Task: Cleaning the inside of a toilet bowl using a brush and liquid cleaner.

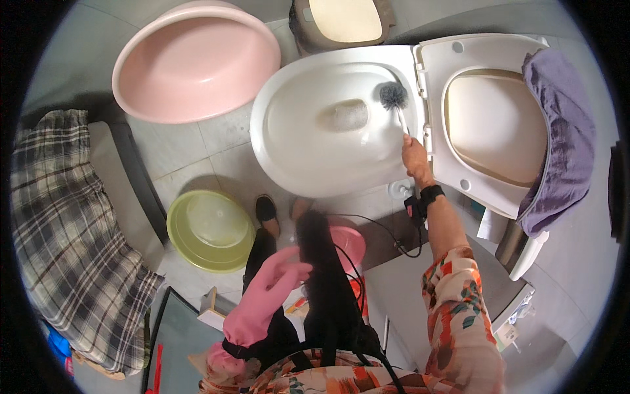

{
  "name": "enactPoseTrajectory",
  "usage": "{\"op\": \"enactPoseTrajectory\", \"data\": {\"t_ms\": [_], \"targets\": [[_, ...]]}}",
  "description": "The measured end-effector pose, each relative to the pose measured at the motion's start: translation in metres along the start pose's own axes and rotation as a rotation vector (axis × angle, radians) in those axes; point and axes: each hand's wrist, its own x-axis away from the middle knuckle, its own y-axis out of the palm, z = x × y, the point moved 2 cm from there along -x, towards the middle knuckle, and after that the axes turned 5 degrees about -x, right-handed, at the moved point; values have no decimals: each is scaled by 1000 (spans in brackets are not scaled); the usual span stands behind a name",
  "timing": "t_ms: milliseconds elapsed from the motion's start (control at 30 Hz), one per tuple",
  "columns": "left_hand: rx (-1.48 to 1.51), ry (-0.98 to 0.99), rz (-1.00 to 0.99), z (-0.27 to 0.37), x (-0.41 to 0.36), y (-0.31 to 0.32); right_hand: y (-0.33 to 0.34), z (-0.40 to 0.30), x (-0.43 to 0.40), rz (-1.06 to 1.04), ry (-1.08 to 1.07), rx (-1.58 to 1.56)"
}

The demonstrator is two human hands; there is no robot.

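Observation:
My right hand [416, 156], bare with a black band at the wrist, grips the white handle of a toilet brush [393, 96]. The grey bristles of the brush touch or hover just over the inner back wall of the white toilet bowl [315, 147]; contact cannot be made out. Some foamy water [350, 115] stands in the bowl's drain. The toilet seat and lid [435, 143] are raised, with a purple cloth cover [566, 133] on the seat's far edge. My left hand [281, 276], in a pink rubber glove, hangs before my legs with its fingers apart, holding nothing.
A large pink basin [197, 111] leans left of the toilet. Nearer are a green basin [177, 241] and a smaller pink basin [352, 244]. Plaid cloth [64, 216] covers something at the left. A grey-topped cabinet [418, 290] stands at the right, and a black cable [379, 221] loops beside my legs.

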Motion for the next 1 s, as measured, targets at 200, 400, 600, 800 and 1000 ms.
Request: {"op": "enactPoseTrajectory", "data": {"t_ms": [200,400,600,800,1000], "targets": [[-27,15,8,2,3,7,0,-32,-14,-32,-5,73],[9,87,-87,14,-5,29,-28,84,-26,-225,-563,227],[40,132,96,28,24,13,-13,-83,119,-510,217,-1000],[-132,181,24,53,30,51,-54,-153,236,-743,214,-1469],[-61,138,-107,89,79,94,-81,-179,276,-848,201,-1446]]}}
